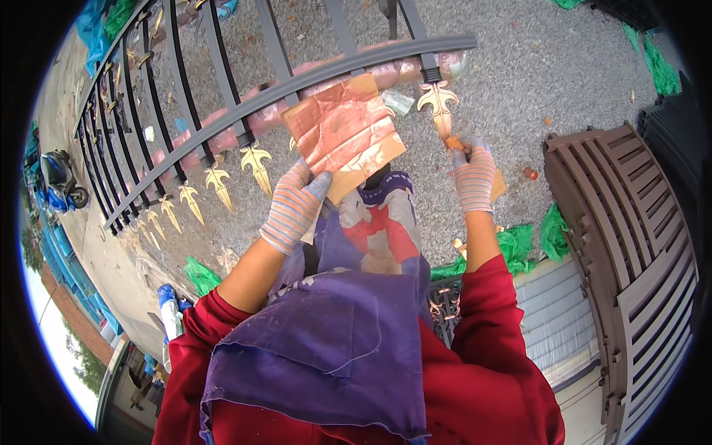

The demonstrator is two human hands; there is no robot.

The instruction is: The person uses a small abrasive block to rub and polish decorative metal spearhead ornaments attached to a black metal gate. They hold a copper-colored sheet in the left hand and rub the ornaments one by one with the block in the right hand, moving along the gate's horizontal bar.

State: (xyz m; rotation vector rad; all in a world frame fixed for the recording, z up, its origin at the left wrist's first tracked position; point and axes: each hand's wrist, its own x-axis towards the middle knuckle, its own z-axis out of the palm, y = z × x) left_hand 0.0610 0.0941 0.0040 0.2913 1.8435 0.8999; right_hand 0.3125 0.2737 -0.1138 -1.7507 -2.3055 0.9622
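Note:
My left hand (297,200), in a striped glove, is closed on the lower left edge of a creased piece of cardboard (345,126), its face stained copper-pink. The cardboard lies in front of the fence panel's curved grey rail (311,83). My right hand (475,176), gloved alike, is closed around what looks like a paintbrush; its orange-brown end (454,143) meets the tip of a gold spearhead finial (438,107). The brush's tan other end (500,187) shows behind the hand. More gold finials (256,167) line the rail to the left.
Dark fence bars (219,55) stretch away at the upper left, with pinkish plastic wrap under the rail. Brown slatted panels (630,230) are stacked at the right beside green plastic sheeting (515,248). A scooter (63,178) stands far left. Grey gravel (541,67) covers the ground.

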